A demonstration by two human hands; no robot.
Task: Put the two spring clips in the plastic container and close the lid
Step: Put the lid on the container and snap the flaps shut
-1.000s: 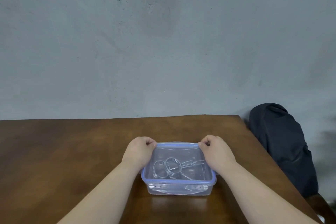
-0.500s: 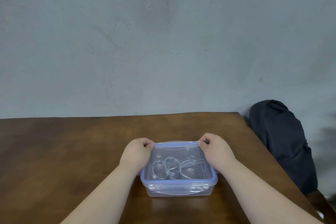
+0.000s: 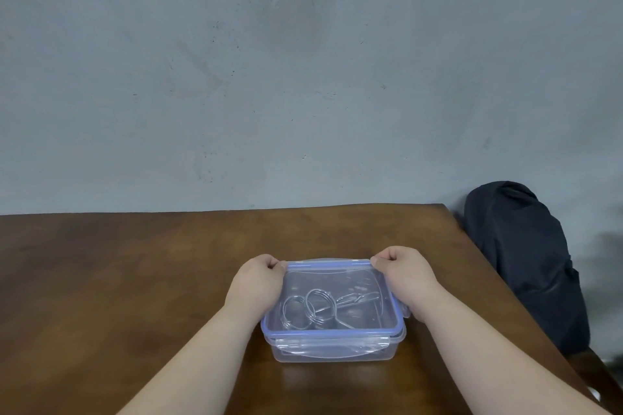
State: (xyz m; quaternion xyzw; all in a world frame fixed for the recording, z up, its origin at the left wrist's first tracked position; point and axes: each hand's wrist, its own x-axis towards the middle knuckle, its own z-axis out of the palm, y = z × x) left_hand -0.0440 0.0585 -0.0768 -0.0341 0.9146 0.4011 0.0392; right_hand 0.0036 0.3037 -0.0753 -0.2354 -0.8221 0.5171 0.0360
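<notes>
No readable text, label or number shows anywhere, as far as visible.

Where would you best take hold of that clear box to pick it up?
Probably by its two short sides, from above, one hand each. The plastic container is wide and low, its blue-rimmed lid overhangs as a lip, and the left hand and right hand already flank it.

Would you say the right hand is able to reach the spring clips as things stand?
Probably not: the lid already covers the plastic container, with the spring clips beneath it, and the right hand grips its far corner.
</notes>
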